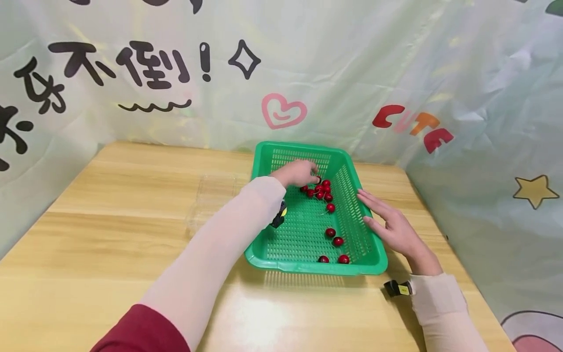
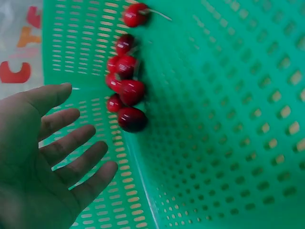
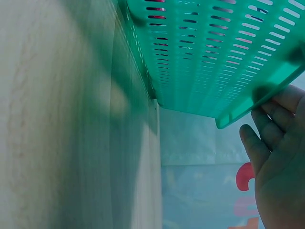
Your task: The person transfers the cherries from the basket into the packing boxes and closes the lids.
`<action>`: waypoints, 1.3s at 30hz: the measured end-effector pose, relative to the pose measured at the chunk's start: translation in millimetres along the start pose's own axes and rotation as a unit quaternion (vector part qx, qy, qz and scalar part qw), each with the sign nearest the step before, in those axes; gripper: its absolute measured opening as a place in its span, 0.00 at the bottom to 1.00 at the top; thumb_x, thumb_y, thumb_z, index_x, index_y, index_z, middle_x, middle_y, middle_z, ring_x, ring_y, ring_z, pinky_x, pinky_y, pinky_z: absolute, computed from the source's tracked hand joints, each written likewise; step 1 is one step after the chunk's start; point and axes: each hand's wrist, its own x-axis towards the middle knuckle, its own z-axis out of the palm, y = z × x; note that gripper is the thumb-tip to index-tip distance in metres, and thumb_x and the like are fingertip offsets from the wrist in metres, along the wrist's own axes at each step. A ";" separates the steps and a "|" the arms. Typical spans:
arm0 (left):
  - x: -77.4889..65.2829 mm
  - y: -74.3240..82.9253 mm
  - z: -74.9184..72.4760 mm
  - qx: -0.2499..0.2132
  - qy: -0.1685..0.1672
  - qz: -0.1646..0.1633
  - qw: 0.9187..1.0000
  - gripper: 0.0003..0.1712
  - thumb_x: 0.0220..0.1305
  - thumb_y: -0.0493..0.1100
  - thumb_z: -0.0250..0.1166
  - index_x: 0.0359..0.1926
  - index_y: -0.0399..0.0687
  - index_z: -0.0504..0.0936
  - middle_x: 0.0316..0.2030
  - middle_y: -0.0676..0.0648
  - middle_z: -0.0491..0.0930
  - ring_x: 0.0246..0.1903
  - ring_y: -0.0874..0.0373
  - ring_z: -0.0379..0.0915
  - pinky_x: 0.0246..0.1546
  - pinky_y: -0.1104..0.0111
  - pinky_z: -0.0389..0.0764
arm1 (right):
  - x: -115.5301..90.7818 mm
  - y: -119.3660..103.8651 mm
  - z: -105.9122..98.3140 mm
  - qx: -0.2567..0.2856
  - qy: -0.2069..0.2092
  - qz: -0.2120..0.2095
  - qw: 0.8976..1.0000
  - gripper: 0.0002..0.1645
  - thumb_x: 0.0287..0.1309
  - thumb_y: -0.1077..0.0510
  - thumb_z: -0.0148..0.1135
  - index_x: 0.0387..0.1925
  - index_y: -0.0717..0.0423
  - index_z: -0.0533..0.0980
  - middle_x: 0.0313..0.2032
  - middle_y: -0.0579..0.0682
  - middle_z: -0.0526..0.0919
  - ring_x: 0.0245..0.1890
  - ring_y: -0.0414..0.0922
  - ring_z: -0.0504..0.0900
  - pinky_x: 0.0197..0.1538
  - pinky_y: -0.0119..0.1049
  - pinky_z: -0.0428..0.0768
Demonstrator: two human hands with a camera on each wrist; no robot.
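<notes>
A green plastic basket [image 1: 303,267] with slotted walls sits on the wooden table. Most of its dark red cherries [image 1: 320,194] lie clustered toward the far right side, and several others are spread toward the near end. My left hand [image 1: 296,172] reaches into the far part of the basket, beside the cluster. In the left wrist view that hand [image 2: 62,157] has its fingers spread, with nothing between them and the cherries [image 2: 132,92] just beyond. Along the basket's right rim rest the extended fingers of my right hand [image 1: 396,230]; the right wrist view has its fingertips right at the rim [image 3: 281,88].
Left of the basket stands a clear plastic container [image 1: 215,190], partly hidden behind my left sleeve. A printed curtain [image 1: 334,73] hangs at the table's back and sides. The wooden tabletop [image 1: 110,234] extends to the left and front.
</notes>
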 end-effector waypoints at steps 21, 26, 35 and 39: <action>-7.1 0.1 5.6 0.106 -0.071 -0.011 0.992 0.30 0.65 0.45 0.67 0.66 0.47 0.71 0.63 0.46 0.71 0.60 0.50 0.68 0.60 0.61 0.69 | 1.3 -2.6 -1.1 0.000 -0.003 0.003 1.000 0.34 0.66 0.61 0.59 0.71 0.56 0.64 0.72 0.51 0.61 0.72 0.49 0.58 0.69 0.41 0.60; -4.0 -1.1 8.5 0.105 -0.069 -0.014 0.992 0.30 0.64 0.45 0.68 0.65 0.48 0.72 0.61 0.46 0.72 0.59 0.51 0.68 0.59 0.62 0.69 | -0.6 -2.7 -1.0 0.004 -0.002 0.009 1.000 0.34 0.66 0.61 0.59 0.71 0.54 0.63 0.72 0.51 0.60 0.72 0.49 0.58 0.67 0.51 0.62; -2.0 -2.9 13.5 0.110 -0.059 -0.009 0.992 0.16 0.64 0.42 0.68 0.52 0.47 0.79 0.49 0.48 0.77 0.48 0.53 0.72 0.47 0.65 0.74 | -0.6 0.6 1.3 0.013 0.003 -0.008 1.000 0.33 0.66 0.62 0.59 0.71 0.55 0.64 0.72 0.52 0.61 0.72 0.48 0.58 0.68 0.28 0.53; -2.0 -2.6 14.0 0.108 -0.060 -0.007 0.992 0.10 0.62 0.40 0.68 0.44 0.48 0.79 0.43 0.49 0.77 0.41 0.55 0.70 0.40 0.66 0.73 | -0.5 1.4 0.6 0.014 0.005 -0.009 1.000 0.33 0.66 0.62 0.58 0.71 0.55 0.64 0.72 0.53 0.61 0.72 0.48 0.58 0.68 0.29 0.54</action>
